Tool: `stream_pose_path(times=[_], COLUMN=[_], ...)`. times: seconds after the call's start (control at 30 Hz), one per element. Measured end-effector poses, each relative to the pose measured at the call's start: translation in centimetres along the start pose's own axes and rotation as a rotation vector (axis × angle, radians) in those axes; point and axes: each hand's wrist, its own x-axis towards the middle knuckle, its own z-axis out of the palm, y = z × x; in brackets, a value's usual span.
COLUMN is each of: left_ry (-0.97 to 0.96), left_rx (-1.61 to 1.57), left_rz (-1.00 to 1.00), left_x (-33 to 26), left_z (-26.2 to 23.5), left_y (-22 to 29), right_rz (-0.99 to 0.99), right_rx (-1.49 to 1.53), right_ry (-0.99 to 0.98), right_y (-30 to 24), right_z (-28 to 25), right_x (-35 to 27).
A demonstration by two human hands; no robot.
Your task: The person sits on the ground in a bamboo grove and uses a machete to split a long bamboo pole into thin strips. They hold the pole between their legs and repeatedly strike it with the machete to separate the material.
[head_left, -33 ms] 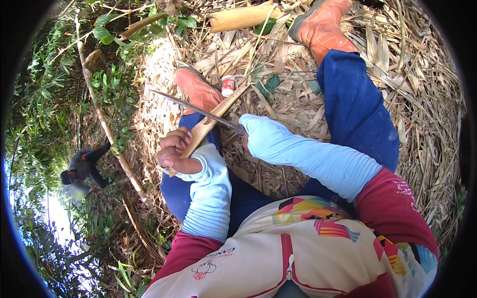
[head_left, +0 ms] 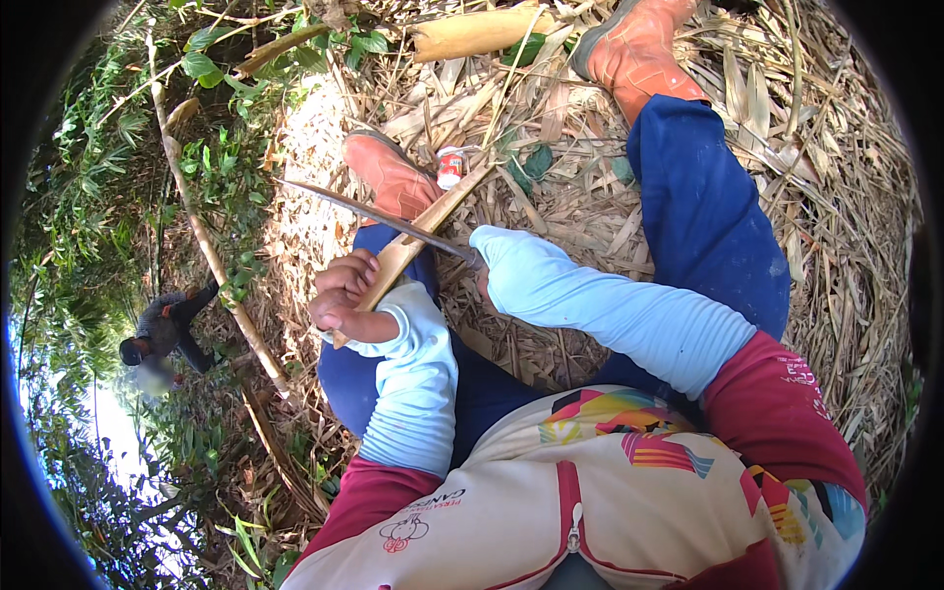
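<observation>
My left hand (head_left: 344, 295) is closed around the lower end of a pale split bamboo piece (head_left: 396, 262), which slants up and to the right over my leg. A long, narrow machete (head_left: 349, 204) lies across the bamboo above that hand, its dark blade pointing to the far left. At the blade's right end, my right hand (head_left: 484, 282) is closed on the handle. A light blue sleeve (head_left: 521, 264) covers most of this hand, and the handle is largely hidden.
Dry leaves and bamboo litter (head_left: 580, 206) cover the ground between my orange boots (head_left: 388, 177). A red-and-white packet (head_left: 450, 168) lies by the left boot. Farther off are a thicker bamboo length (head_left: 477, 33), a slanting pole (head_left: 202, 231) and, at left, another person (head_left: 172, 324).
The machete has slid slightly toward the left across the bamboo, my right hand moving a little with it. My left hand stays nearly where it was.
</observation>
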Motion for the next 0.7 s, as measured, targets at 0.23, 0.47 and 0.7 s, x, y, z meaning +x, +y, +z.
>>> stream_pose_path(times=[0.23,0.47,0.7], left_ry=[0.085,0.034,0.111], left_rx=[0.077,0.038,0.071], left_rz=[0.034,-0.038,-0.009], left_x=[0.0,0.9,0.4], left_z=[0.8,-1.8,-1.0], left_y=[-0.1,-0.6,-0.5], right_rz=[0.001,0.089,0.107], right_rx=[-0.017,-0.022,-0.031], right_ry=[0.057,0.0,-0.002], right_y=[0.9,1.5,1.4], right_z=[0.4,0.2,0.1], right_x=[0.1,0.9,0.7])
